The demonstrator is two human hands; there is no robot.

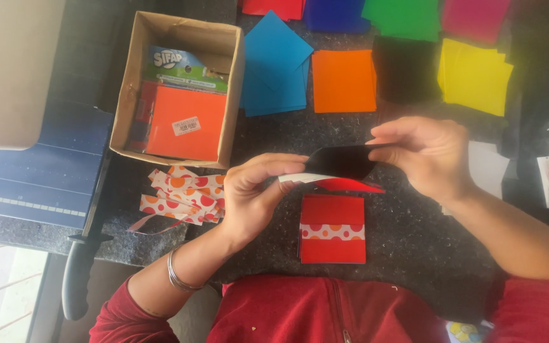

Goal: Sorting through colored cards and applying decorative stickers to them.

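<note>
Both hands up off the dark stone counter (408, 235), working one curved black paper sheet (341, 160) between them. Left hand (255, 194) pinches its near-left end, thumb over, fingers curled under; a white strip (303, 178) shows at that edge. Right hand (430, 155) pinches the far-right end between thumb and fingertips, the other fingers closed together. A red paper piece (349, 185) sticks out just under the black one; can't tell if it's glued on or loose.

Directly below, near the person: a red square stack with a dotted orange-white band (332, 228) lying flat. Left of it, a pile of dotted paper strips (182, 194). Far left, an open cardboard box (230, 95) holding an orange paper pack (185, 124). Far edge: blue (274, 63), orange (343, 80), black (405, 70) and yellow (474, 76) squares. Paper trimmer (39, 171) at left, handle overhanging the counter.

Risks, my read: sheet is bowed under two end pinches, so extra squeeze likely creases it off-line. Red piece could slip out if it isn't attached. Thin grip on the left edge could let layers shift out of register.
</note>
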